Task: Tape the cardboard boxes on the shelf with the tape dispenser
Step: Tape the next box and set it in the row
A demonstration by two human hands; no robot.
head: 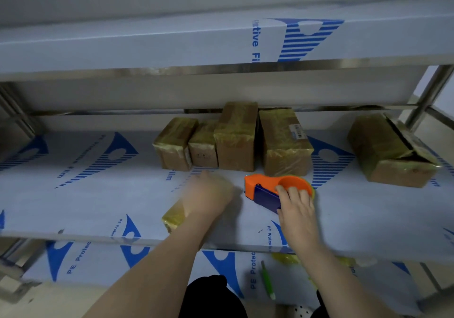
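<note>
Tape dispenser (267,182) gripped by right hand (297,209), left hand (208,195) on box (174,216) — its grip blurred, unclear

"What sort of place is this looking like?"

"A storeroom or packing area, I'd say. Tiered stainless-steel shelving (427,94) is filling the whole view, and white protective film with blue printing (302,40) is covering every level."

"And what is sitting on it?"

"A row of brown cardboard boxes wrapped in yellowish tape (235,140) is standing at the back of the middle shelf (98,195), and an orange and blue plastic tape dispenser (267,190) is lying just in front of them."
</note>
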